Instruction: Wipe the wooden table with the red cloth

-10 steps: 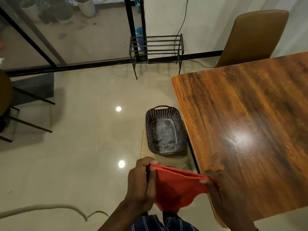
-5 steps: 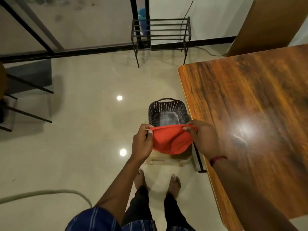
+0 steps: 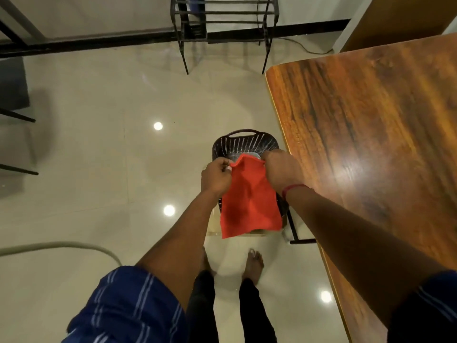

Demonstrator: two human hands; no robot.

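Over basket (image 3: 244,142): I saw red cloth (image 3: 249,201) hanging.
Left hand (image 3: 216,178): pinched top corner.
Right hand (image 3: 282,169): gripped other corner.

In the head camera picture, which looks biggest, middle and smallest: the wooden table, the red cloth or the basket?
1. the wooden table: biggest by far.
2. the red cloth.
3. the basket: looks smaller, but the cloth covers part of it and hangs nearer the camera, so the order of these two is unsure.
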